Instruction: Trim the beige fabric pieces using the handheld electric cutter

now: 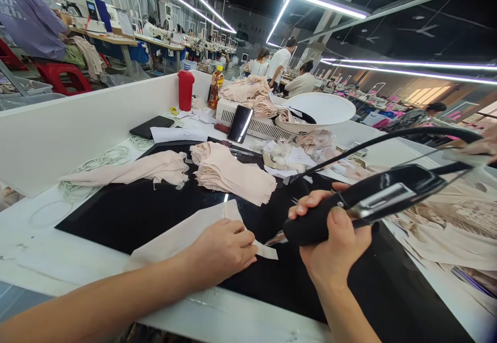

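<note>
My left hand (223,250) lies over a pale beige fabric piece (186,229), its fingers closed on the edge. A narrow end of that cloth sticks out to the right of my fingertips. In my right hand (336,244) is a black corded hand tool (382,193), gripped around its body and tilted. Its slim metal tip (276,238) points down to the left, close to the narrow cloth end; whether they touch I cannot tell. Just beyond my hands sit a stack of beige fabric pieces (233,172) and a bunched beige cloth (155,168) on the black mat (116,224).
A phone (239,124) leans against a white vented box (267,127) piled with cloth. Behind stand a red cup (186,90) and a bottle (216,87). More beige fabric (458,224) covers the right side. The tool's black cord (365,144) arches across there.
</note>
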Motion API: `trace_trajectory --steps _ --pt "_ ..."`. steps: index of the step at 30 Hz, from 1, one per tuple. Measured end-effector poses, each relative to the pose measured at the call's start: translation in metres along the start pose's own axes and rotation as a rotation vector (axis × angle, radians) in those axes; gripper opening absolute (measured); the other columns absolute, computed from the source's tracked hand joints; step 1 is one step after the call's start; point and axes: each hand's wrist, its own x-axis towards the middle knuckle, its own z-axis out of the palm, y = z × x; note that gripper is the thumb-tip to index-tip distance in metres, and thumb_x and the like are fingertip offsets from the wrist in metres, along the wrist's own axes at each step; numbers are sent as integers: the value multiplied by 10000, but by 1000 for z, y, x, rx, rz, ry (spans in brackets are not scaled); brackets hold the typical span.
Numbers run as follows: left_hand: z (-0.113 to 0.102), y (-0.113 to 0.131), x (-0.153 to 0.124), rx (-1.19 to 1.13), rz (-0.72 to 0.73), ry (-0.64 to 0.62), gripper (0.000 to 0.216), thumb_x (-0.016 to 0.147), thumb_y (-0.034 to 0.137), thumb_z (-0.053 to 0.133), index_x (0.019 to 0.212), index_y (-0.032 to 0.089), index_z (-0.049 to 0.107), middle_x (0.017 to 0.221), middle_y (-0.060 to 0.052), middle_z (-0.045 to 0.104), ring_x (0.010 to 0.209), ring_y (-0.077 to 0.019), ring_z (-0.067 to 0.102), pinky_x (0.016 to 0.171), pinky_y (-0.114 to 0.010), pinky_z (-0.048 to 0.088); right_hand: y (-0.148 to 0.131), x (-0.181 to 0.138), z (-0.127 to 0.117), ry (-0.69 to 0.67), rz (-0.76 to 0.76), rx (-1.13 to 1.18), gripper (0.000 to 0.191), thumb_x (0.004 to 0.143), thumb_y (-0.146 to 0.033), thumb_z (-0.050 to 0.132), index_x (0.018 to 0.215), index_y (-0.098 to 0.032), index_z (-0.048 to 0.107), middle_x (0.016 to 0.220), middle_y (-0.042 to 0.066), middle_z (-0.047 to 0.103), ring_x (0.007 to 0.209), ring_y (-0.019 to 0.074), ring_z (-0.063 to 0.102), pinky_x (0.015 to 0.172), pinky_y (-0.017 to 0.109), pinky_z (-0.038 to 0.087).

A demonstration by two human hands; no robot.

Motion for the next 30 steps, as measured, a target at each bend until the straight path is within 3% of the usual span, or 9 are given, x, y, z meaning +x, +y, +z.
trace_trajectory --steps 7,30 --pt "3 -1 -2 -18 -8 16 112 1047 265 630 985 175 655 956 -22 661 895 -201 607 767 -351 492 1 -1 -9 -3 -16 -13 346 806 -330 809 1090 -255 627 743 -40 665 569 136 622 513 286 571" --pt "2 -1 -1 -79 -38 16 73 1054 220 595 1024 203 659 956 -8 674 892 -218 618 728 -372 496 -2 -14 2 -66 34 59 318 838 -320 811 1095 -255 635 763 -33 678 576 133 634 515 280 587"
